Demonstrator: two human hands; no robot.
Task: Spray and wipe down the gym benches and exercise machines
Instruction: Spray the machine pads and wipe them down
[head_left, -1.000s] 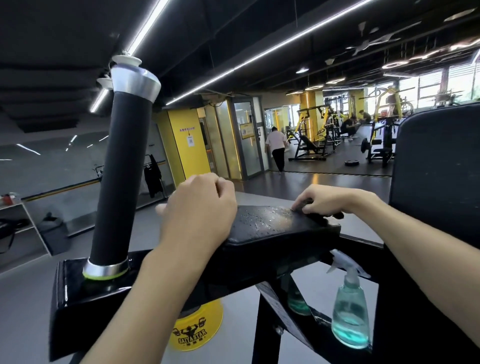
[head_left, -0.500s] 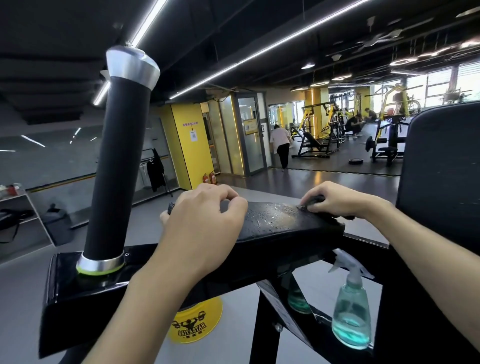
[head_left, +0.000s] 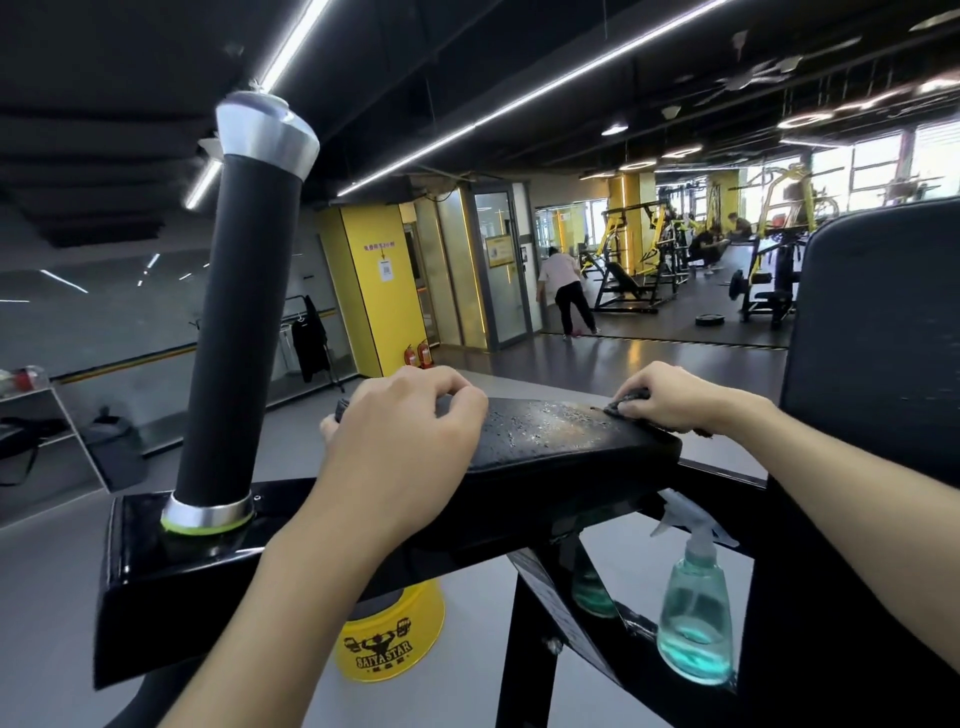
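Observation:
A black arm pad (head_left: 550, 431) on the exercise machine lies in front of me, its top speckled with spray droplets. My left hand (head_left: 405, 441) grips the pad's left end, fingers curled over the top and thumb below. At the pad's right end, my right hand (head_left: 670, 400) holds a dark cloth (head_left: 631, 397) pressed onto the surface. A clear spray bottle (head_left: 696, 618) with blue-green liquid stands on the machine's frame at the lower right, below my right forearm.
A tall black roller post (head_left: 239, 322) with a silver cap rises from the frame at the left. The machine's black back pad (head_left: 878, 332) stands at the right. A yellow floor marker (head_left: 389, 639) sits below. A person (head_left: 566, 291) stands far off near other yellow machines.
My left hand went from a fist resting on the pad to gripping the pad's left end. My right hand with the cloth stays at the right end.

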